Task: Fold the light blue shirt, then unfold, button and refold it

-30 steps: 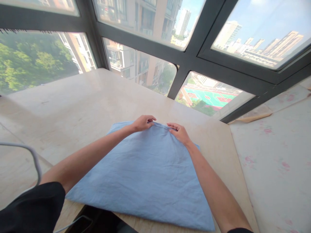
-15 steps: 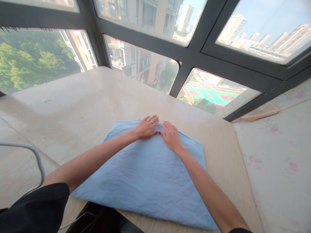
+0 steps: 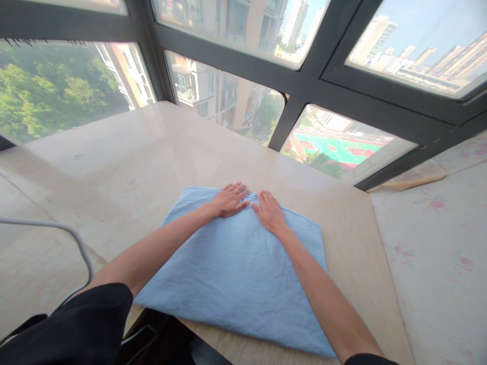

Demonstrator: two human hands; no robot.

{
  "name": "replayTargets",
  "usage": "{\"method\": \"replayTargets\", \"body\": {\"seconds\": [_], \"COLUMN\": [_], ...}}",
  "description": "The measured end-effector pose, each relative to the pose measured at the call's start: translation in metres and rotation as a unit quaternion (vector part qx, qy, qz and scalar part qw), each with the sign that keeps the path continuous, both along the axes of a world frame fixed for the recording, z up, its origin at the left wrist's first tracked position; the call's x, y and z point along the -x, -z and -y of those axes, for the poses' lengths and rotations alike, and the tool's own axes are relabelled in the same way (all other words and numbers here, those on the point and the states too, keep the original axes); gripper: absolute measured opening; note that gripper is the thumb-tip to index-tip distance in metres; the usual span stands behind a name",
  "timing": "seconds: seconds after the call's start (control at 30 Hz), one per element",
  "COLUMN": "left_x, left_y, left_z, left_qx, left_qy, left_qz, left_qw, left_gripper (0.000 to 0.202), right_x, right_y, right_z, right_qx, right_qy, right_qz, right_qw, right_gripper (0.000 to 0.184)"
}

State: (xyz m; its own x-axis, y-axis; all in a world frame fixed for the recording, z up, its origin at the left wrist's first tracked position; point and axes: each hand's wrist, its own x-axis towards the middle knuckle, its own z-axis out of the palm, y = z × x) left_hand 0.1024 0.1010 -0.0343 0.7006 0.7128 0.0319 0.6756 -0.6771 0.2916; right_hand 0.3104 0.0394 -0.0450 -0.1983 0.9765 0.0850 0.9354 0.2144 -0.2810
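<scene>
A light blue folded cloth [image 3: 236, 274] lies spread on the pale stone sill, its near edge reaching the sill's front. My left hand [image 3: 231, 199], with a ring on one finger, rests flat on the cloth near its far edge. Just to the right, my right hand [image 3: 270, 211] also lies palm down on the cloth, fingers stretched forward. A small gap separates the two thumbs, and slight wrinkles show in the fabric between the hands. What kind of cloth item it is, I cannot tell.
The stone sill [image 3: 125, 167] runs back to dark-framed windows [image 3: 228, 58]. At the left a grey-white cable [image 3: 81, 248] loops beside my left arm. A wall with flowered paper [image 3: 433, 253] stands on the right, its paper peeling near the window.
The thumbs have moved slightly apart, so a gap shows between my hands. Both hands stay on the cloth near its far edge. The view has shifted a little.
</scene>
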Motion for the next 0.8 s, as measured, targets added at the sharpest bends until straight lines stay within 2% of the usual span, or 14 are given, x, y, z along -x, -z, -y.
{"method": "replayTargets", "body": {"seconds": [0.2,0.43,0.6,0.8], "left_x": [-0.003,-0.005,-0.002,-0.002], "left_y": [-0.003,-0.006,-0.003,-0.004], "left_z": [0.001,0.004,0.006,0.017], "left_qx": [-0.001,-0.017,-0.036,-0.083], "left_qy": [-0.013,-0.014,-0.029,-0.089], "left_qz": [-0.027,-0.040,-0.005,0.004], "left_qw": [1.000,0.999,0.999,0.993], "left_gripper": [0.073,0.071,0.063,0.057], "right_x": [0.005,0.007,0.007,0.007], "right_y": [-0.004,0.004,0.005,0.004], "right_z": [0.002,0.002,0.002,0.004], "right_qx": [0.011,-0.020,-0.013,-0.020], "right_qy": [0.033,0.103,0.101,0.103], "right_qz": [0.028,0.021,0.029,0.054], "right_qw": [0.999,0.994,0.994,0.993], "right_gripper": [0.067,0.078,0.077,0.074]}}
